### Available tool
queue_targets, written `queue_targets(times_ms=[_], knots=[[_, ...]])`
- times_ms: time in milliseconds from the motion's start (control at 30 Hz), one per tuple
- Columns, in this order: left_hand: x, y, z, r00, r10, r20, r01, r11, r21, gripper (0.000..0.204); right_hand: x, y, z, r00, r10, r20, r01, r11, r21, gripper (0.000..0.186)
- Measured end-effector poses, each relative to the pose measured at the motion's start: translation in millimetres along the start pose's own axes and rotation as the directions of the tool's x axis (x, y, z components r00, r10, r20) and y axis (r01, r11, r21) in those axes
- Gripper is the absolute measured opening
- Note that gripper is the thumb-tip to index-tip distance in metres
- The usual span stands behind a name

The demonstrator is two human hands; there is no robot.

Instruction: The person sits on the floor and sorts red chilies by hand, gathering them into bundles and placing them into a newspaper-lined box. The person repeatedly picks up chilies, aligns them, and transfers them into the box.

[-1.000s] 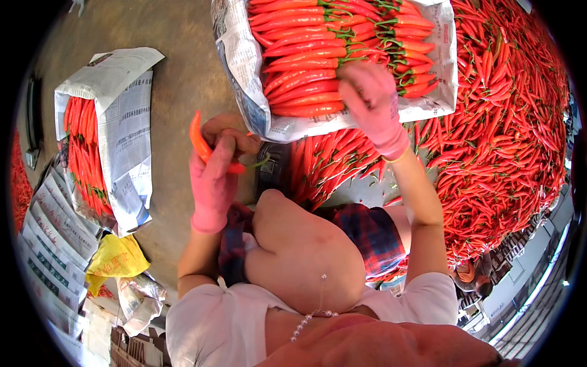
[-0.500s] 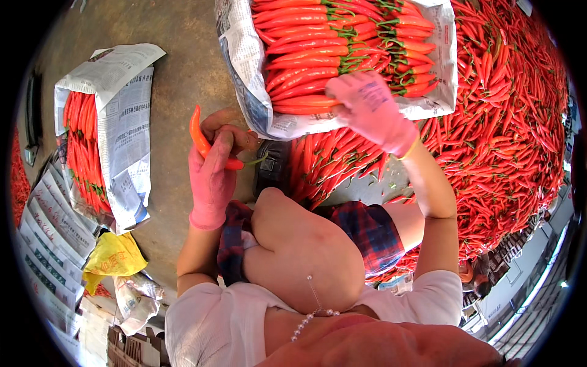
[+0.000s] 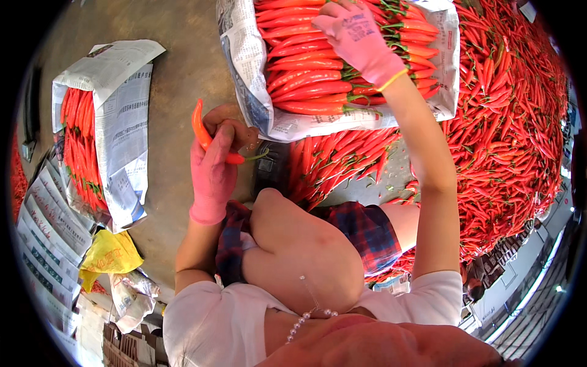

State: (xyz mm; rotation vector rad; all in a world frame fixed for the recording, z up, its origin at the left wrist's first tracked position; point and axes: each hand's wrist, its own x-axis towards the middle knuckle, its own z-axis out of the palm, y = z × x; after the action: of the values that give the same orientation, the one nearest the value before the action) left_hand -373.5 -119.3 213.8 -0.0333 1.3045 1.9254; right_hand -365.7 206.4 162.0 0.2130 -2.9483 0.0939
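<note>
My left hand (image 3: 214, 168), in a pink glove, is closed around a curved red chili pepper (image 3: 200, 125). Its green stem points right, and hand and pepper are beside the box's near left corner. Above the newspaper-lined box (image 3: 306, 124), my right hand (image 3: 358, 37), also gloved in pink, reaches over the far rows with bent fingers somewhat apart. Its fingertips rest at the packed chili peppers (image 3: 309, 76), which lie side by side in two columns with stems toward the middle. I see nothing held in that hand.
A huge heap of loose red chilies (image 3: 489, 134) covers the right side. More chilies (image 3: 342, 159) lie below the box, next to a dark block (image 3: 272, 165). Leftward stand a second newspaper-wrapped box (image 3: 125, 134), stacked newspapers (image 3: 49, 238) and a yellow bag (image 3: 113, 254).
My right hand has moved away from me, from the nearest pepper in the box to the far rows, uncovering stems near the front. My left hand keeps its pepper almost in place.
</note>
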Motion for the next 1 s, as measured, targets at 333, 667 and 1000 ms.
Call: queue_targets(times_ms=[333, 667, 1000], knots=[[-6, 1, -6, 0.998, 0.01, -0.067, -0.014, 0.998, -0.055, 0.032, -64, -52, -67, 0.841, -0.019, 0.54, -0.277, 0.844, 0.46, 0.027], [-13, -1, -15, 1.0, -0.001, -0.008, 0.001, 0.999, 0.046, 0.035, -60, -16, -88, 0.766, 0.049, 0.641, -0.574, 0.5, 0.648, 0.038], [-5, -5, -2, 0.999, -0.031, -0.014, 0.031, 0.999, -0.007, 0.035, -35, -2, -33, 0.913, 0.394, 0.102, -0.397, 0.806, 0.44, 0.021]])
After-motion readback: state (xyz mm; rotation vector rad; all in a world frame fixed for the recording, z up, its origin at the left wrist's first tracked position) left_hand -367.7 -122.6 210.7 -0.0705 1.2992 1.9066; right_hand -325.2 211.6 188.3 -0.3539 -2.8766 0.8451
